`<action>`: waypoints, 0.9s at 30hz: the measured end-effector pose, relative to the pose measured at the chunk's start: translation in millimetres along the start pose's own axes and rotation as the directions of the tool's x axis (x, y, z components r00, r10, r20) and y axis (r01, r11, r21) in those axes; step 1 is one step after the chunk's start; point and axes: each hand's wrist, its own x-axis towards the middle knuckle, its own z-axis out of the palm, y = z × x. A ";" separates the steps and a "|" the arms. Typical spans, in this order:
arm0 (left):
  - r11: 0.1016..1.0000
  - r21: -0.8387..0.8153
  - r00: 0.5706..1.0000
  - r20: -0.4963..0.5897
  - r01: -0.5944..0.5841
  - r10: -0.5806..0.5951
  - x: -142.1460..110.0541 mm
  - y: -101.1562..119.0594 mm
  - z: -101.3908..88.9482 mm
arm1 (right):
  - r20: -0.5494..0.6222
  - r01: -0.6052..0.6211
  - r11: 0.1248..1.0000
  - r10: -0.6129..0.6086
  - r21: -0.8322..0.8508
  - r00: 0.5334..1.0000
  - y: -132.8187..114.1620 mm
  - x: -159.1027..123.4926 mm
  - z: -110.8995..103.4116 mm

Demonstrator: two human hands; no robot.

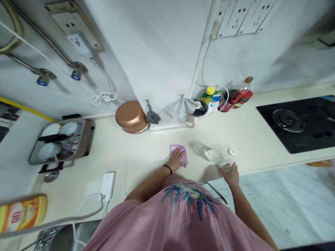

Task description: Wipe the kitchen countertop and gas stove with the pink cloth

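Flat on a folded pink cloth (184, 158), the fingers of my left hand (176, 159) press it against the pale countertop (157, 157). A dark beaded bracelet circles that wrist. Near the counter's front edge, my right hand (230, 173) is curled against the near side of a clear bottle (221, 155) with a white cap. The bottle's see-through body blends into the counter, so its outline is faint and I cannot tell whether it stands or tilts. Its cap points to the right.
Behind are a copper-coloured pot (132, 116), a hanging steel scrubber (153, 117), a silvery cloth (180, 109), a lidded mug (195, 116) and sauce bottles (237, 96). A gas stove (293, 122) lies right. Left are an electric pan (83, 139) holding bowls, a white power bank (108, 186) and a sink (83, 235).
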 end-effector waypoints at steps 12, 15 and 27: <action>0.996 0.026 0.996 0.023 0.086 -0.087 123.0 -6.9 -85.7 | 0.307 -0.042 0.951 0.141 -0.307 0.941 32.0 -35.1 4.1; 0.999 0.038 0.999 0.040 0.035 -0.037 149.0 16.1 -83.1 | 0.306 -0.046 0.942 0.153 -0.332 0.940 25.8 -32.7 0.4; 0.927 0.115 0.934 0.062 -0.356 0.351 61.0 75.8 40.1 | 0.255 0.013 0.959 0.062 -0.283 0.965 33.8 -45.0 0.5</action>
